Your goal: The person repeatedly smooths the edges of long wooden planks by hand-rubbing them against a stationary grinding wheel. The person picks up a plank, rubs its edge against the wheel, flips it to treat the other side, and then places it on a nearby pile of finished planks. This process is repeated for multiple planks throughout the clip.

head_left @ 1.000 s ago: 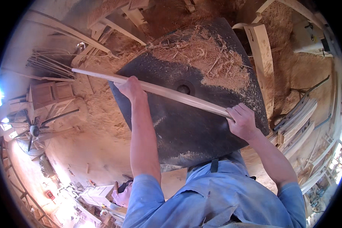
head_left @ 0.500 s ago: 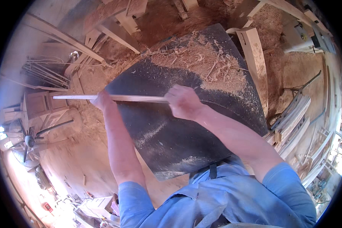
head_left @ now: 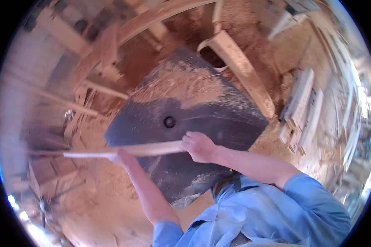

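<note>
A long pale wooden strip lies crosswise in front of me, over the near half of a dark flat machine table. My right hand is closed around its right end. Further left, my left hand grips the strip, its fingers partly hidden and blurred; the left end juts out past the table's edge. Just beyond the strip, a round black spindle shows in the tabletop. Wood shavings are heaped over the table's far part.
A thick wooden beam slants along the table's far right side. Stacked wooden pieces lie on the floor to the right. Wooden frame parts stand at the far left, and a wooden box sits at left. Sawdust covers the floor.
My hands have drawn the strip back toward my body, and its broader face now shows. The black spindle has come into view. The whole view has also shifted and turned.
</note>
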The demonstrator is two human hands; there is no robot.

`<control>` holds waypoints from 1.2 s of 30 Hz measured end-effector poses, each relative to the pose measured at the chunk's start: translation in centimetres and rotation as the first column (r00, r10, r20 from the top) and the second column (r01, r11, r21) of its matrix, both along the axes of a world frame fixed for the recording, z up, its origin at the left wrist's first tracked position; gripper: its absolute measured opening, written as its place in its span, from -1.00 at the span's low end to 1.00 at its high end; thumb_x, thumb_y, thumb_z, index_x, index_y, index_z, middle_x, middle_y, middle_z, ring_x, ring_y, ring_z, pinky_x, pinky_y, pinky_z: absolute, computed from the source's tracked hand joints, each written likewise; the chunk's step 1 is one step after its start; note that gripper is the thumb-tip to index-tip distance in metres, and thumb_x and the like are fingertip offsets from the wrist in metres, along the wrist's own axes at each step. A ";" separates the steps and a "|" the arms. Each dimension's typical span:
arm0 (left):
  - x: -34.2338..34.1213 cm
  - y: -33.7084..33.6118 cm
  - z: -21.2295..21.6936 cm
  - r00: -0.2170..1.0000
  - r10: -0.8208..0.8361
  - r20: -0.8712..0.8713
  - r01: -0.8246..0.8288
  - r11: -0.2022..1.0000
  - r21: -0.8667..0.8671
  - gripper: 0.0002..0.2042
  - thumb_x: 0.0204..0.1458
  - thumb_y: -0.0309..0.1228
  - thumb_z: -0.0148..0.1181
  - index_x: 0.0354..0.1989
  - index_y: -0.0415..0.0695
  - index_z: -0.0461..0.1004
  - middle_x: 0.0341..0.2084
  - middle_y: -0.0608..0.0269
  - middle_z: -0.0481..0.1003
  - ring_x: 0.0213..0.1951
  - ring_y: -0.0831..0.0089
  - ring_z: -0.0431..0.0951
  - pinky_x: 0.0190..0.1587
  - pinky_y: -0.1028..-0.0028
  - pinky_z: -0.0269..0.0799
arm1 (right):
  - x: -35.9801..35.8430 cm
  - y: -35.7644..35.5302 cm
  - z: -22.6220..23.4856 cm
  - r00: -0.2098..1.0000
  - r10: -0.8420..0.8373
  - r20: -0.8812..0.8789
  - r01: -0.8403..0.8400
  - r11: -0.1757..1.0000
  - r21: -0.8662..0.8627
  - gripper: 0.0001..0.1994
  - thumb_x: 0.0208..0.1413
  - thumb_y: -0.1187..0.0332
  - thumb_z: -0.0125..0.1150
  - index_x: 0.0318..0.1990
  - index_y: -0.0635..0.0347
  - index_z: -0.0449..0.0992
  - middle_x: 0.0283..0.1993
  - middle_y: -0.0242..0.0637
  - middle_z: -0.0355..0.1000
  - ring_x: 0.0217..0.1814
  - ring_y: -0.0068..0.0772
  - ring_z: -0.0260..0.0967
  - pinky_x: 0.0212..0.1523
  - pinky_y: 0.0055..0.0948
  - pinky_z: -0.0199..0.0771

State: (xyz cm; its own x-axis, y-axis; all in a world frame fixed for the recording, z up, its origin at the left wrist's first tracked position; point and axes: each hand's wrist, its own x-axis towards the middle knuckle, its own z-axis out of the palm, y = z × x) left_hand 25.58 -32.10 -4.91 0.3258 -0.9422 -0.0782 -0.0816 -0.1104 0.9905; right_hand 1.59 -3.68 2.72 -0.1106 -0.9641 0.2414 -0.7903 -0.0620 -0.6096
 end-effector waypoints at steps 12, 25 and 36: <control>-16.0 32.4 12.3 0.907 -0.406 -0.116 0.396 0.913 -0.102 -0.19 -0.17 -0.66 -0.01 0.45 -0.34 0.09 0.31 -0.12 0.26 0.27 0.06 0.36 0.38 0.21 0.22 | -4.2 31.7 4.0 0.881 -0.213 0.422 -0.074 0.820 0.568 0.11 -0.23 0.00 0.52 0.50 0.26 0.10 0.36 0.22 0.26 0.41 0.18 0.22 0.41 -0.02 0.22; -30.9 57.3 12.5 0.111 -0.945 -0.307 0.987 0.142 -0.080 -0.16 -0.01 -0.78 -0.09 0.52 -0.47 -0.25 0.43 -0.33 0.17 0.43 -0.08 0.26 0.48 0.14 0.16 | -6.9 57.6 2.2 0.235 -0.829 0.508 0.701 0.506 0.502 0.13 -0.38 0.25 0.51 0.53 0.10 0.16 0.20 0.07 0.32 0.29 0.04 0.29 0.39 -0.18 0.26; -20.5 55.1 2.9 0.057 -0.994 -0.094 0.932 0.019 0.361 -0.32 -0.03 -0.78 -0.07 0.40 -0.53 0.12 0.13 -0.23 0.51 0.14 0.13 0.60 0.22 0.33 0.51 | -11.6 72.1 -5.8 -0.466 -0.878 0.109 0.758 -0.333 0.561 0.03 -0.37 0.28 0.49 0.47 0.05 0.28 0.14 0.10 0.37 0.23 0.04 0.40 0.26 -0.22 0.42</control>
State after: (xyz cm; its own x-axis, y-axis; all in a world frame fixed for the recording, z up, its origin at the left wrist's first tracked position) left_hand 5.13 22.98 -2.01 -0.8320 -0.3338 -0.4431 -0.4610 -0.0283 0.8870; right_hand -10.05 68.43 -3.11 -0.7896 0.5008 -0.3547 0.5993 0.5051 -0.6210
